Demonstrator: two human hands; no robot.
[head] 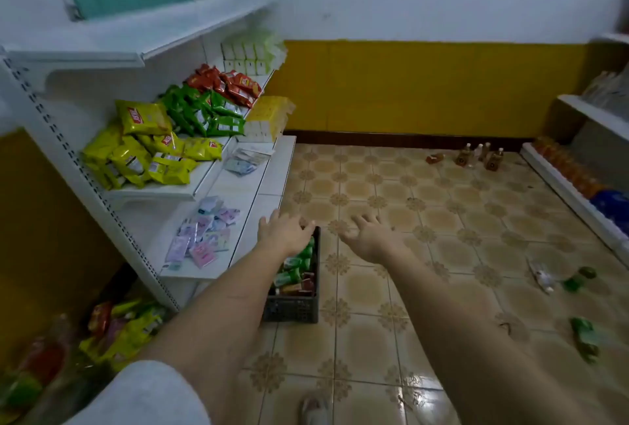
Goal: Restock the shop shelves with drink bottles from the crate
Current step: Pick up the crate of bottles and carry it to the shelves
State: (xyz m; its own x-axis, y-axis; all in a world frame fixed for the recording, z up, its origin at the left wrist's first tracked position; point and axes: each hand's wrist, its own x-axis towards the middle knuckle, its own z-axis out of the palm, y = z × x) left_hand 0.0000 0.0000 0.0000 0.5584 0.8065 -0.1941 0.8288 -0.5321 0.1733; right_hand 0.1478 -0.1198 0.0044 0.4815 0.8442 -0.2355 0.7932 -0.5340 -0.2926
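Observation:
A dark plastic crate (293, 308) stands on the tiled floor beside the white shelf unit (218, 193). Inside it lie several green and red drink bottles (295, 271). My left hand (283, 231) hovers over the crate's far end, fingers spread and holding nothing. My right hand (370, 234) is stretched out to the right of the crate above the floor, fingers spread, also holding nothing. Both forearms reach forward from the bottom of the view.
Snack bags (143, 145) and small packets (204, 237) fill the left shelves. Several bottles (480, 156) stand near the far yellow wall. Loose green bottles (583, 339) lie on the floor at right. A low shelf (575, 196) with orange bottles runs along the right.

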